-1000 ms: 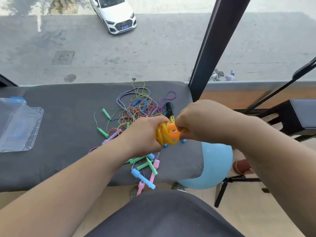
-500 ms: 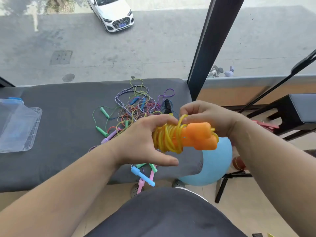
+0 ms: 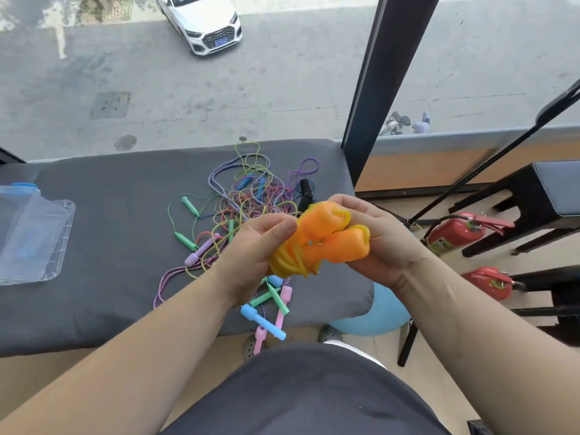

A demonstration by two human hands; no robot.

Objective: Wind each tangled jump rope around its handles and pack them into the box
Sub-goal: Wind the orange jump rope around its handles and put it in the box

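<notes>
box (image 3: 34, 233): clear plastic, far L on pad (image 3: 110, 277), well apart from both hands. Contents hard to tell thru the walls. Risk: long carry over the pile to get here, so a loose bundle may unwind en route.
pile (image 3: 248, 205): tangled ropes, many colours, mid-pad, just behind L hand. Risk: if a yellow tail is caught in there (can't see), moving the bundle drags the lot.
edge handles (image 3: 266, 312): blue, pink and green ones hang over pad's near edge, below the hands. Risk: a forearm nudge prob. sends them to the floor.
L hand (image 3: 257, 249): curled round the coil, thumb on top, pinning wraps.
rope (image 3: 287, 262): yellow, wound thick round one end of the handles, held in air above pad's near R part. Risk: looks springy. If the thumb lifts before the end is tucked, wraps likely pop loose.
handles (image 3: 329, 237): two, orange, side by side, slightly splayed. Risk: splay could let the coil slide off.
R hand (image 3: 389, 243): fingers wrapped under the handles' far ends, a yellow loop lying over them, seemingly the last tuck. Risk: slack loop won't lock.
</notes>
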